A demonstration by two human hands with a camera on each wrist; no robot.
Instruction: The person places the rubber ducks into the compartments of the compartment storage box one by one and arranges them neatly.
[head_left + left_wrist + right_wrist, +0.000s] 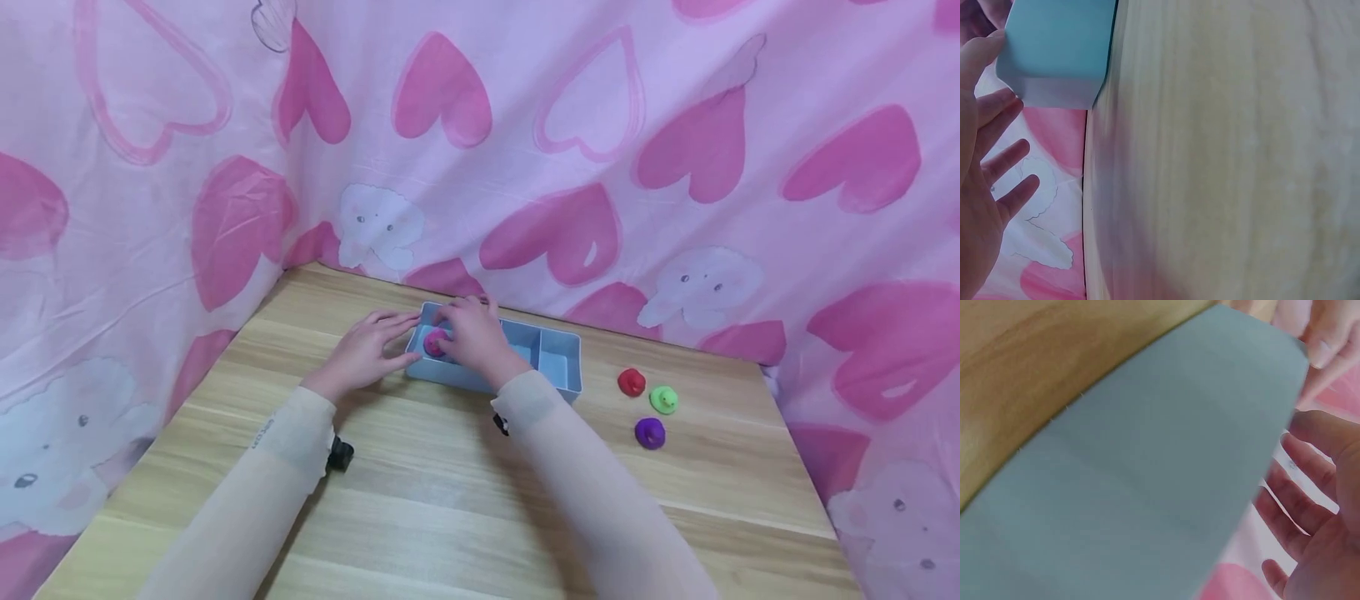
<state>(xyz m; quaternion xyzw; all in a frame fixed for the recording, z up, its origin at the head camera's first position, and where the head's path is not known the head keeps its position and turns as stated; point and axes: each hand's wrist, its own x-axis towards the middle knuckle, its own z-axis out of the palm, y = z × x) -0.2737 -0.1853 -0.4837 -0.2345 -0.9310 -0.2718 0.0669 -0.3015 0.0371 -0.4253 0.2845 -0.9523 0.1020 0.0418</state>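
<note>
A long grey-blue divided box (558, 367) lies near the table's back edge. Inside its left end sits a small magenta rubber duck (434, 342). My right hand (476, 333) reaches over the box from the front, its thumb and forefinger pinching the duck's right side. In the right wrist view the box's front wall (1135, 450) hides the duck, and the right hand (1322, 506) shows beyond the rim. My left hand (367, 350) rests at the box's left end, fingers extended and spread, thumb and fingertips right at the rim.
Right of the box, a red duck (632, 382), a green duck (663, 400) and a purple duck (650, 433) stand on the wooden table (420, 508). A pink heart-patterned curtain (517, 167) hangs behind the table and along its sides.
</note>
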